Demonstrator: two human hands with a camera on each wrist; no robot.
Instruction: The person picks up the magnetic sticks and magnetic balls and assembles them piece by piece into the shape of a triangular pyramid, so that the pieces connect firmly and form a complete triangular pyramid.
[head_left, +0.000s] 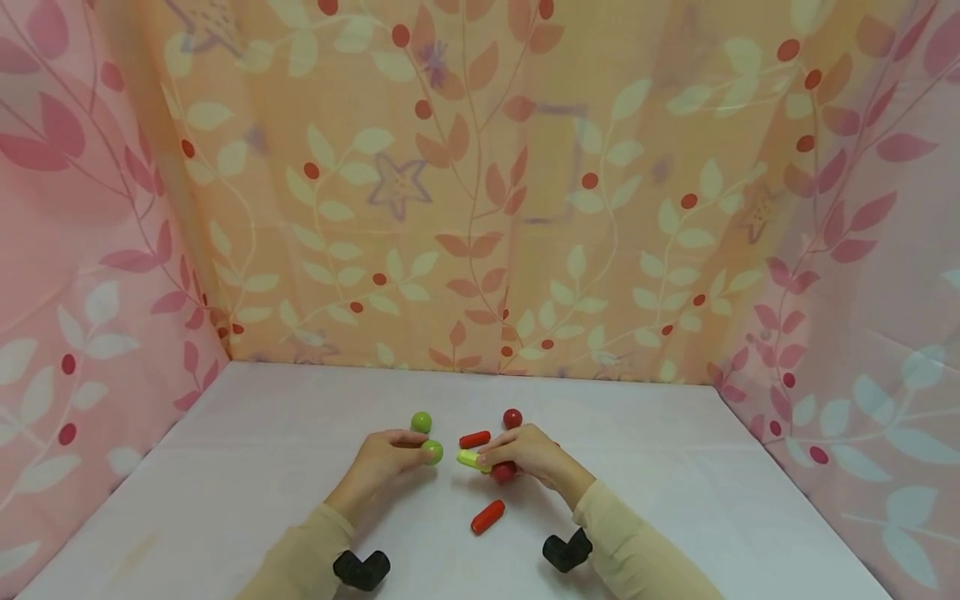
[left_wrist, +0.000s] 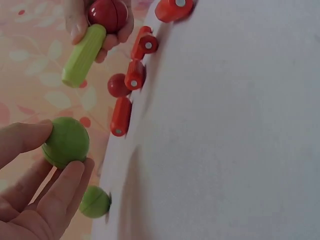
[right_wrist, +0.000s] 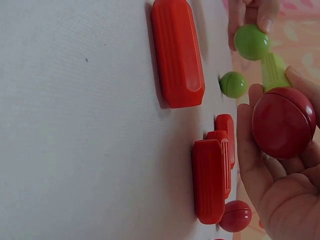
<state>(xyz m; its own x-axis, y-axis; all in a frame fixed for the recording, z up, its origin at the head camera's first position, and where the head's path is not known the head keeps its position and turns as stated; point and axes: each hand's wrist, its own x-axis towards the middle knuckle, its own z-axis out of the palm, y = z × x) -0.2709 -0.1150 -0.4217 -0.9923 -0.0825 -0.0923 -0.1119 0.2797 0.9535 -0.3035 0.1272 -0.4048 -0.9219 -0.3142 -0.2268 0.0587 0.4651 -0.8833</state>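
Note:
My left hand [head_left: 384, 460] pinches a green ball [head_left: 432, 452] between thumb and fingertips, raised above the white table in the left wrist view. Facing it, my right hand [head_left: 534, 454] holds a yellow-green rod [head_left: 470, 459] with ridged sides, its free end pointing toward the green ball. A dark red ball [right_wrist: 283, 123] sits at the rod's other end, within the same hand's fingers. A small gap separates the rod's tip from the green ball in the head view. Another green ball [head_left: 422, 422] lies on the table just beyond my left hand.
One red rod [head_left: 487, 517] lies on the white table [head_left: 247, 467] nearer me, another red rod [head_left: 475, 439] beyond the hands. More red rods [right_wrist: 208, 181] and a second red ball [head_left: 512, 418] lie around my right hand. Patterned cloth [head_left: 480, 183] walls the back and sides.

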